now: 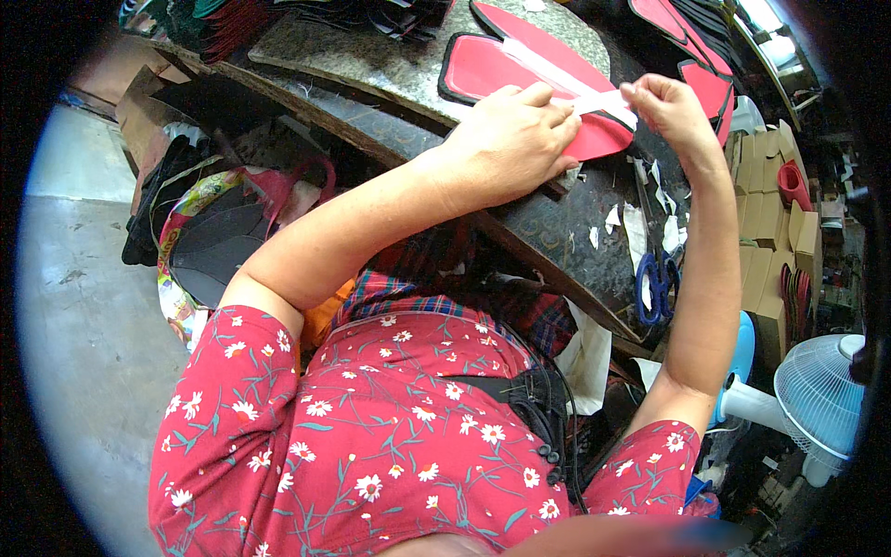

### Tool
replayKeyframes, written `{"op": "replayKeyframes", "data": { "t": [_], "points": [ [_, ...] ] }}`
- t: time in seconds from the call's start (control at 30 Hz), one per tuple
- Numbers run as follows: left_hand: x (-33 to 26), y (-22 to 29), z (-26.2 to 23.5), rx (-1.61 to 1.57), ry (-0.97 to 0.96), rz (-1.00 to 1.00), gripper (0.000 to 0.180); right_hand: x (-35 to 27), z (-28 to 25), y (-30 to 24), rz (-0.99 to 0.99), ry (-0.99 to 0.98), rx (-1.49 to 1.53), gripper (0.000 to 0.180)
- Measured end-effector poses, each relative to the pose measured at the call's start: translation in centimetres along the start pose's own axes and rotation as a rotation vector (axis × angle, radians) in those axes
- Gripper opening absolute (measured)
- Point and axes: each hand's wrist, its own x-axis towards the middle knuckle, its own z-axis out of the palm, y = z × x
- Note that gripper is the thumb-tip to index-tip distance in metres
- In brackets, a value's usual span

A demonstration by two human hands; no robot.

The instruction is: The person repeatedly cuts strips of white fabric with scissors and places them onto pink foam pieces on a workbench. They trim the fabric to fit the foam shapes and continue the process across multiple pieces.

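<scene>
Two flat red pieces with black edging lie on the worktable, the near red piece (478, 70) partly overlapping the far red piece (538, 46). A white strip (548, 70) runs lengthwise along them. My left hand (510, 139) is closed on the near red piece, its fingers bent over the top and its thumb at the near edge. Farther right, my right hand (673, 110) pinches the end of a white strip (608, 104), which stretches between my two hands above the red. The left fingertips partly cover that strip.
Blue-handled scissors (656, 286) lie among white scraps (613, 220) near the table's right edge. A stone slab (353, 51) lies under the red pieces. More red pieces (691, 79) stand back right. Cartons (763, 195) and a blue-white fan (821, 395) are at the right, a round bag (227, 237) left.
</scene>
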Motion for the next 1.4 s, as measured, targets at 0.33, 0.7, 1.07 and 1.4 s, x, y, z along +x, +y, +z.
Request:
{"op": "replayKeyframes", "data": {
  "t": [0.33, 0.7, 1.07, 1.4],
  "points": [
    [2.1, 0.7, 0.7, 0.119, 0.050, 0.033, 0.054, -1.5, 1.6, 1.7, 0.113, 0.163, -0.475, 0.043],
    [2.9, 0.3, 1.4, 0.062, 0.040, 0.016, 0.058, -2.1, 2.3, 2.0, 0.103, 0.254, -0.609, 0.043],
    [1.3, 0.5, -0.3, 0.059, 0.012, 0.007, 0.057, -10.6, 0.4, -0.3, 0.012, 0.299, -0.333, 0.030],
    [1.5, -4.9, -0.6, -0.028, -0.067, 0.191, 0.026, -20.6, 2.8, -3.0, 0.406, 0.140, -0.698, 0.045]
  ]
}}
